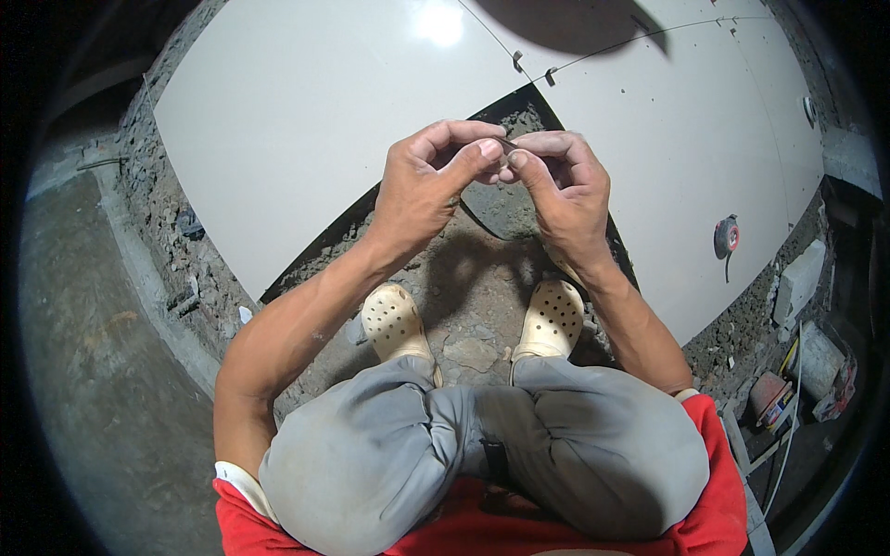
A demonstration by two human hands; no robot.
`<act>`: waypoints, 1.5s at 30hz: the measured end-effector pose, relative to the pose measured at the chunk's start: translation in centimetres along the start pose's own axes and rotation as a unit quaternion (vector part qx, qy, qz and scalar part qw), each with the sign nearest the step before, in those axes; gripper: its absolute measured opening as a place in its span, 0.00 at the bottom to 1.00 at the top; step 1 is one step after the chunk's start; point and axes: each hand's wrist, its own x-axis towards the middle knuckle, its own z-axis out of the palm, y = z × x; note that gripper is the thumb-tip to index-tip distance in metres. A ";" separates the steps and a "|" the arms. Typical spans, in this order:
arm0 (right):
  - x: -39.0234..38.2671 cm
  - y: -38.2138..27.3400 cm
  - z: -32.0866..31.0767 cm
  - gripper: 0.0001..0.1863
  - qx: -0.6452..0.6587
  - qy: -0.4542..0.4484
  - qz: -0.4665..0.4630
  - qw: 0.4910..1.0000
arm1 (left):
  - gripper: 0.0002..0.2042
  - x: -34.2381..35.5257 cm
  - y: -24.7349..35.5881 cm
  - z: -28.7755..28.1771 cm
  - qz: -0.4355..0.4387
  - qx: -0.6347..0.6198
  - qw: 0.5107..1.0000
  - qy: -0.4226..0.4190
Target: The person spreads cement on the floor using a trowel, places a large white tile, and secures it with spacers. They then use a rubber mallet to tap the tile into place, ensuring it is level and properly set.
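Pinching a slim dark piece (506, 144), too small to identify, between fingertips of left hand (419, 187) and right hand (572, 196), over the corner of pale tiles (278, 120). Seemingly working it two-handed; calling next for steady pinches.

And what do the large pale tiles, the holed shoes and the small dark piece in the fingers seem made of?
Large pale tiles: likely glossy ceramic, given the bright reflection. Holed shoes: probably matt moulded foam, with neat round holes. Small dark piece: plastic or metal; too little shows to tell.
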 end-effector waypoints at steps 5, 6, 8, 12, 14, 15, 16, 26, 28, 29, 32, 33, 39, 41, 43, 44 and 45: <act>0.0 0.4 -0.1 0.07 -0.023 -0.001 -0.004 1.000 | 0.15 0.2 -0.4 -0.3 0.016 0.029 0.999 -0.004; 0.0 0.4 -0.1 0.07 -0.031 -0.005 -0.003 1.000 | 0.15 0.2 -0.4 -0.3 0.011 0.035 0.999 -0.001; 0.1 0.3 -0.1 0.07 -0.035 -0.005 -0.001 0.999 | 0.15 0.1 -0.3 -0.3 0.015 0.035 0.999 -0.002; 0.1 0.1 0.4 0.09 -0.008 0.003 0.032 0.999 | 0.14 0.1 -0.3 -0.3 0.021 0.033 0.999 -0.006; 0.0 0.0 0.7 0.09 0.024 0.026 0.058 0.998 | 0.13 0.1 -0.3 -0.3 0.020 0.013 1.000 -0.006; 0.0 -0.1 0.7 0.10 0.038 0.023 0.064 0.997 | 0.13 0.2 -0.4 -0.3 0.022 0.004 1.000 -0.005; 0.0 -0.1 0.7 0.10 0.017 0.023 0.085 0.996 | 0.12 0.2 -0.5 -0.3 0.023 0.020 1.000 0.001; 2.1 1.0 1.4 0.10 -0.085 -0.017 0.110 0.990 | 0.12 1.2 -1.8 -0.9 -0.003 -0.016 0.999 0.044; 2.8 1.4 2.3 0.10 -0.020 -0.001 0.148 0.989 | 0.12 1.9 -1.9 -1.3 -0.022 -0.060 0.996 0.058; 3.4 1.6 2.8 0.12 -0.010 0.003 0.149 0.989 | 0.12 2.3 -1.9 -1.6 -0.037 -0.078 0.994 0.068; 5.4 2.2 4.1 0.12 0.036 -0.008 0.151 0.988 | 0.13 3.5 -2.1 -2.8 -0.059 -0.141 0.985 0.077; 6.5 2.4 4.4 0.13 0.053 -0.010 0.149 0.987 | 0.13 4.2 -2.3 -3.3 -0.052 -0.157 0.983 0.084; 20.0 5.2 4.9 0.13 -0.161 -0.091 -0.027 0.982 | 0.27 12.2 -3.2 -14.3 0.113 0.378 0.902 0.173; 27.3 6.9 6.2 0.15 -0.251 -0.072 -0.082 0.962 | 0.35 14.6 -3.3 -19.2 0.107 0.578 0.769 0.251; 33.7 8.4 7.3 0.16 -0.314 -0.059 -0.103 0.942 | 0.42 15.5 -3.6 -22.6 0.025 0.602 0.753 0.266; 36.9 9.2 8.2 0.16 -0.365 -0.048 -0.113 0.923 | 0.43 15.8 -4.0 -23.2 0.060 0.608 0.741 0.280; 40.0 9.8 9.0 0.16 -0.385 -0.062 -0.126 0.912 | 0.43 15.9 -4.5 -23.5 0.055 0.614 0.735 0.282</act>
